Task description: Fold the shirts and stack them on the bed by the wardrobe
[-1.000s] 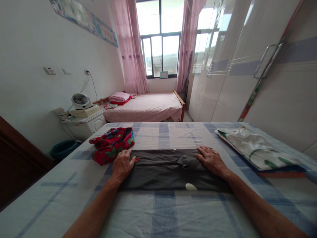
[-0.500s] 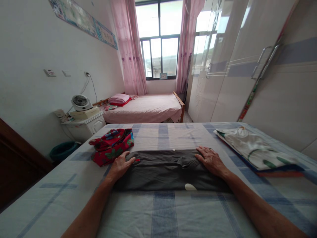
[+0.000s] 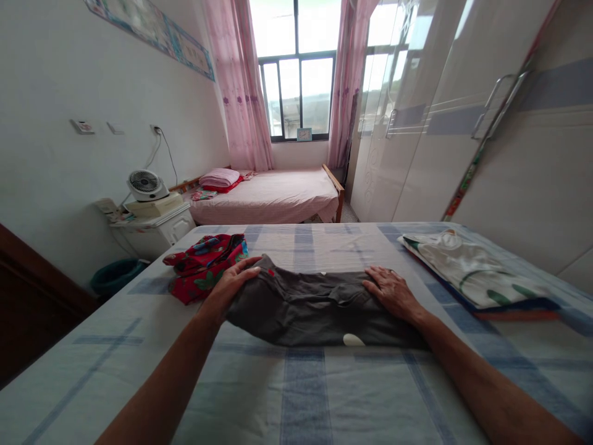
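The dark grey garment (image 3: 315, 309) lies folded into a long band across the middle of the blue-checked bed (image 3: 296, 402), and everything else is placed here by reference to it. Its left end is gripped and lifted off the sheet by the left hand (image 3: 231, 285), whose fingers are closed around the cloth, while the right hand (image 3: 391, 292) is laid flat and open on its right end, pressing it down. A small white patch (image 3: 353, 340) shows at the near edge of the garment. Just beyond the lifted end a red flowered cloth (image 3: 206, 266) lies bunched, close enough that it could be snagged or dragged along if the raised end is swept outward rather than over. If the pressing hand is eased too soon, the whole band could slide and the folded layers could open. A loose pinch at the corner could let the under layer drop away, so that a crooked fold is made. To the right of the garment, well apart, a white leaf-print stack (image 3: 477, 278) is seen, unlikely to be disturbed.
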`<move>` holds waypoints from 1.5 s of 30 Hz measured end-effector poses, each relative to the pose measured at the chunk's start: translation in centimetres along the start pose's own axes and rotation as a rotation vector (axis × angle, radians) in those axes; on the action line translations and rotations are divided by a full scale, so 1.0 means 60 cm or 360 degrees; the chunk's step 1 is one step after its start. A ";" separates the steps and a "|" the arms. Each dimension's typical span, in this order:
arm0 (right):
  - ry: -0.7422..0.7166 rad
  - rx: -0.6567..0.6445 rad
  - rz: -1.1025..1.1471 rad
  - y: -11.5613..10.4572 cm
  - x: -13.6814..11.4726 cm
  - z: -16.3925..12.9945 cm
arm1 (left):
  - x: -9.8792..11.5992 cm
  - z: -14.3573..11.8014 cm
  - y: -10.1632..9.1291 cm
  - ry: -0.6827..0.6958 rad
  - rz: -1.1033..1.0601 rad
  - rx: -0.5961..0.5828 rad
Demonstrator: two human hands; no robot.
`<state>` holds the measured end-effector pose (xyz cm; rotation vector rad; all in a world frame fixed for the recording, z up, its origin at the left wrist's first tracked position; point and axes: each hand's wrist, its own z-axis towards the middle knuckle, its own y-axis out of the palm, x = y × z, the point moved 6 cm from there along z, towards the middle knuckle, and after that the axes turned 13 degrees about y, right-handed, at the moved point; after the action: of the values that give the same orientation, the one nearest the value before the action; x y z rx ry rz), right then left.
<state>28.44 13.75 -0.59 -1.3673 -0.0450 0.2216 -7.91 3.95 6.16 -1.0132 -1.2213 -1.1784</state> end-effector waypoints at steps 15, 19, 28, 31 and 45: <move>-0.0149 0.0074 0.0102 0.014 0.025 0.000 | -0.015 0.024 0.252 0.0534 0.0321 -0.0368; -0.0211 0.0079 0.0166 0.013 0.024 -0.001 | -0.058 0.035 0.183 0.0933 0.1086 -0.0056; -0.0142 -0.0094 0.0812 -0.040 0.014 -0.003 | -0.068 0.021 0.209 0.1086 0.1360 -0.0246; 0.0026 -0.0182 0.1027 -0.051 0.013 -0.007 | -0.067 0.016 0.217 0.1107 0.1400 -0.0309; 0.0317 0.0415 0.0632 -0.115 0.045 -0.016 | -0.071 0.001 0.237 0.1120 0.1562 -0.0692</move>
<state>32.13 12.06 5.70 -1.1215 0.4119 0.4074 6.30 6.43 2.52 -1.1516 0.1398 -0.8568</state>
